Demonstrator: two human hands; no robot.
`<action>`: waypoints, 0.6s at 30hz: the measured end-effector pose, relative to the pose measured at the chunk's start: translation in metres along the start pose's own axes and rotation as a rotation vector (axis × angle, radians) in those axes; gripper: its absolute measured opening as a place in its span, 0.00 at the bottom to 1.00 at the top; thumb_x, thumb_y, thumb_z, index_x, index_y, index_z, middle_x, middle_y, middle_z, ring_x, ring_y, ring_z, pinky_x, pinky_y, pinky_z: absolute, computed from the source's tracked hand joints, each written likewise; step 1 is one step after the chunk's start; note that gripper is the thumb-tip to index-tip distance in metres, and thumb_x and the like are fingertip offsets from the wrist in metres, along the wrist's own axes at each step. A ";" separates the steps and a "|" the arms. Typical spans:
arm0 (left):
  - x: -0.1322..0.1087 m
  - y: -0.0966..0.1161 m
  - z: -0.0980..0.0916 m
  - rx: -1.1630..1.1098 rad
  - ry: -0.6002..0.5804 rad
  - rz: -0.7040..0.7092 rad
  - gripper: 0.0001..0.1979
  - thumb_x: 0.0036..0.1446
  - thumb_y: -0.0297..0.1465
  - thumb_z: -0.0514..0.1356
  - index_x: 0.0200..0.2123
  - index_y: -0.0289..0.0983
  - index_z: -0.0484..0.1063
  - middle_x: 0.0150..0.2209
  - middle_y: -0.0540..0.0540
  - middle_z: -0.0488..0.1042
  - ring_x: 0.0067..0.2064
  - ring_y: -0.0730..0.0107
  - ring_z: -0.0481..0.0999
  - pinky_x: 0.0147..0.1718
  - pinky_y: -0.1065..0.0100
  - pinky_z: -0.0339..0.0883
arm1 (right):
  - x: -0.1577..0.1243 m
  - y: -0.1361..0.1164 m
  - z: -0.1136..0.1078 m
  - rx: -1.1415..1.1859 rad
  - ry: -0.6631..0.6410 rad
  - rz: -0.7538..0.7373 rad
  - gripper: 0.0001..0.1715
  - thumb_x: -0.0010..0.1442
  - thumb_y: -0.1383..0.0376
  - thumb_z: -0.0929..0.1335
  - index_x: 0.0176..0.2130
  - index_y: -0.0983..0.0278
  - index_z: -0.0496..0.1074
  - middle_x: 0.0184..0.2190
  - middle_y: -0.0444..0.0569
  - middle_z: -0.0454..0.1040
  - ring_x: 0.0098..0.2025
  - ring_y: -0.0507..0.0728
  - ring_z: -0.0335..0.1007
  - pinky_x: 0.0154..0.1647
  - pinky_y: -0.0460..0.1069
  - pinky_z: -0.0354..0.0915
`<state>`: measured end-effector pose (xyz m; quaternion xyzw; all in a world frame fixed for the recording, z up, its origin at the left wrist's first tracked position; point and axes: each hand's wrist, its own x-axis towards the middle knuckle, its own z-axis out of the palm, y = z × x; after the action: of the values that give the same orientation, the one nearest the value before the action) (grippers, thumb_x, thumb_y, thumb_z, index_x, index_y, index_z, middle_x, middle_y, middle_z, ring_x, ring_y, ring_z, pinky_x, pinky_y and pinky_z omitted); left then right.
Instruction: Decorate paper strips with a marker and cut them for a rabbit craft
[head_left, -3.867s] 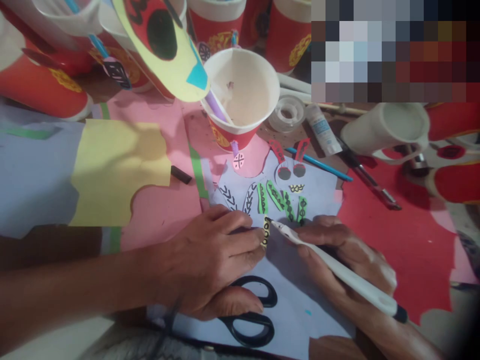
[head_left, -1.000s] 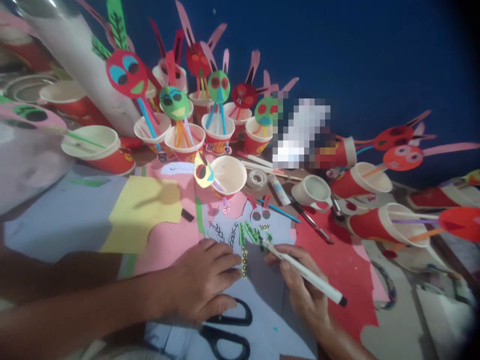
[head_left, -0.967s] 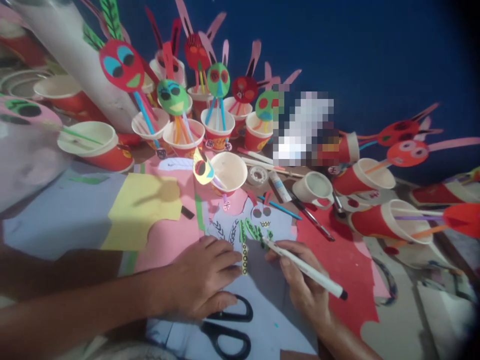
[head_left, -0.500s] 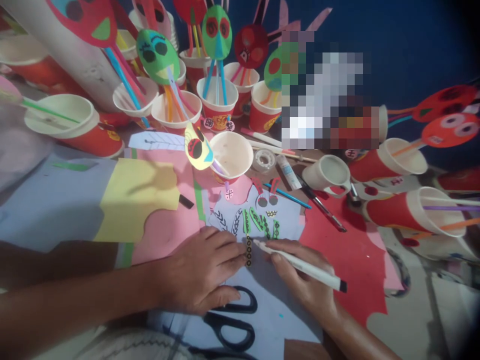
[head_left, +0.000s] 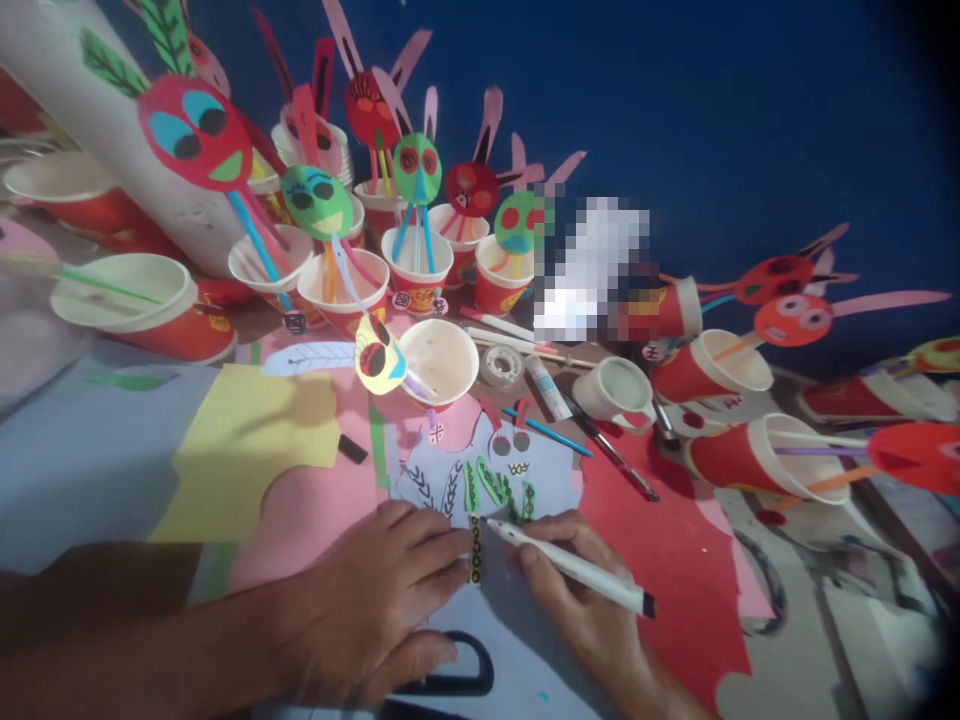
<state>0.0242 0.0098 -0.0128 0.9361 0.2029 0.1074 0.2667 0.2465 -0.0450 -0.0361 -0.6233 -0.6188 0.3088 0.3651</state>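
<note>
My left hand (head_left: 397, 590) lies flat on the blue-grey paper (head_left: 525, 620). Its fingertips touch the left side of a narrow yellow paper strip (head_left: 475, 555) marked with a row of black circles. In my right hand (head_left: 577, 585) is a white marker (head_left: 585, 570), uncapped at the end towards the strip, its tip by the strip's upper right edge. Patterned green paper pieces (head_left: 491, 482) lie just above the strip. Black-handled scissors (head_left: 486, 665) sit partly under my left hand, their blades hidden.
Red-and-white paper cups (head_left: 417, 262) holding straw-legged paper heads line the back. A white mug (head_left: 615, 390), glue stick (head_left: 549, 388), tape roll (head_left: 502, 368) and paintbrush (head_left: 619, 455) lie beyond my right hand. Red paper (head_left: 675, 590) spreads right; yellow paper (head_left: 247, 450) left.
My view has tilted up, so the table sits lower and more of the paper heads shows. The marker tip has moved closer to the yellow strip. My left hand stays beside it.
</note>
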 end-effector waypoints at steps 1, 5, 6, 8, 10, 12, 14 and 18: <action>0.000 0.000 -0.001 0.001 -0.001 -0.001 0.17 0.58 0.39 0.56 0.47 0.35 0.68 0.49 0.43 0.72 0.44 0.59 0.67 0.42 0.61 0.59 | 0.000 0.001 0.000 0.004 0.000 0.001 0.04 0.58 0.64 0.67 0.31 0.61 0.70 0.21 0.42 0.75 0.21 0.51 0.72 0.20 0.42 0.66; 0.001 0.003 -0.003 -0.004 0.016 -0.008 0.16 0.58 0.39 0.57 0.47 0.37 0.68 0.48 0.43 0.73 0.44 0.59 0.67 0.42 0.61 0.60 | -0.002 0.005 0.001 0.044 -0.007 0.017 0.02 0.59 0.64 0.67 0.33 0.61 0.69 0.22 0.43 0.76 0.22 0.51 0.72 0.21 0.42 0.66; 0.001 0.003 -0.003 -0.004 0.025 -0.009 0.16 0.58 0.39 0.57 0.47 0.37 0.69 0.48 0.43 0.73 0.44 0.59 0.67 0.43 0.61 0.60 | -0.002 0.006 0.001 0.056 -0.011 0.019 0.02 0.59 0.64 0.66 0.34 0.61 0.69 0.23 0.43 0.76 0.23 0.51 0.72 0.22 0.42 0.67; 0.000 0.004 -0.002 0.002 0.030 -0.010 0.16 0.59 0.38 0.56 0.47 0.37 0.69 0.49 0.43 0.72 0.44 0.59 0.67 0.43 0.61 0.61 | -0.003 0.007 0.001 0.073 -0.016 0.016 0.02 0.59 0.64 0.66 0.34 0.61 0.69 0.24 0.43 0.76 0.24 0.52 0.73 0.23 0.43 0.67; -0.001 0.003 -0.001 0.014 0.024 -0.003 0.16 0.59 0.38 0.55 0.47 0.37 0.69 0.50 0.43 0.72 0.45 0.58 0.67 0.43 0.60 0.60 | -0.003 0.008 0.001 0.086 -0.020 0.016 0.03 0.60 0.64 0.66 0.34 0.61 0.68 0.23 0.43 0.76 0.24 0.52 0.72 0.22 0.43 0.67; -0.001 0.002 0.000 0.027 0.014 0.006 0.17 0.60 0.38 0.54 0.48 0.36 0.69 0.52 0.43 0.70 0.46 0.57 0.67 0.43 0.59 0.60 | -0.003 0.008 0.001 0.097 -0.021 0.018 0.03 0.60 0.64 0.65 0.35 0.61 0.68 0.24 0.44 0.76 0.24 0.52 0.72 0.22 0.43 0.67; -0.002 0.002 -0.001 0.033 0.018 0.013 0.17 0.60 0.38 0.54 0.48 0.35 0.69 0.53 0.43 0.69 0.46 0.57 0.67 0.44 0.59 0.60 | -0.002 0.007 0.002 0.105 -0.020 0.019 0.03 0.60 0.64 0.65 0.35 0.61 0.68 0.24 0.44 0.76 0.25 0.52 0.73 0.23 0.43 0.67; -0.001 0.002 -0.003 0.045 0.028 0.012 0.16 0.60 0.37 0.55 0.47 0.35 0.69 0.54 0.42 0.69 0.45 0.58 0.67 0.43 0.59 0.61 | -0.001 0.006 0.001 0.109 -0.035 0.017 0.02 0.60 0.65 0.65 0.36 0.61 0.68 0.25 0.44 0.76 0.26 0.52 0.73 0.24 0.44 0.67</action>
<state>0.0227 0.0090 -0.0092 0.9414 0.2033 0.1176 0.2421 0.2486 -0.0461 -0.0416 -0.6024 -0.6019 0.3559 0.3850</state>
